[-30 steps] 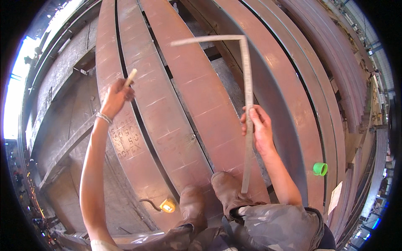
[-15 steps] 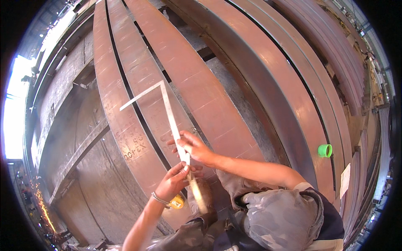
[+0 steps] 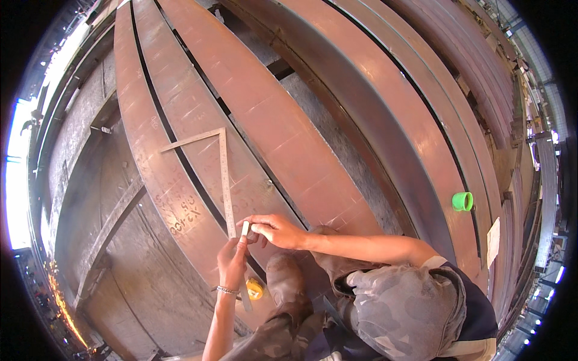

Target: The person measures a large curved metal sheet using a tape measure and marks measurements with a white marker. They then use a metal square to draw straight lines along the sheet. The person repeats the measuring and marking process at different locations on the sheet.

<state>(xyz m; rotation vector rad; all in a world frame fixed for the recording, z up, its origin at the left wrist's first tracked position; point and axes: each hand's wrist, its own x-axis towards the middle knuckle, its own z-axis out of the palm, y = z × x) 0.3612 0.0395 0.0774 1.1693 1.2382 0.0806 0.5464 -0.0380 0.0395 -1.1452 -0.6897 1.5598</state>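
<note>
A steel carpenter's square (image 3: pixel 225 180) reaches across the reddish steel beams, its corner away from me. My left hand (image 3: pixel 231 263) is closed around its long leg near the lower end, and a short length shows below the hand. Between the fingertips of my right hand (image 3: pixel 278 232) is a small pale stick (image 3: pixel 245 228), like a piece of chalk. The left thumb tip meets the stick's lower end. Just right of my left wrist sits a yellow tape measure (image 3: pixel 254 289), partly behind the square's end.
Long steel beams (image 3: pixel 289 138) run away from me with dark gaps between them. A green ring-shaped roll (image 3: pixel 462 201) rests on a beam at right, near a pale paper tag (image 3: pixel 493 242). Sparks (image 3: pixel 63 304) fly at the far lower left. My boot (image 3: pixel 288 280) is beside the tape measure.
Both hands have shifted down and to the left, and the square's lower end has swung left. The pale stick now shows clearly between my fingertips. The whole view has shifted slightly.
</note>
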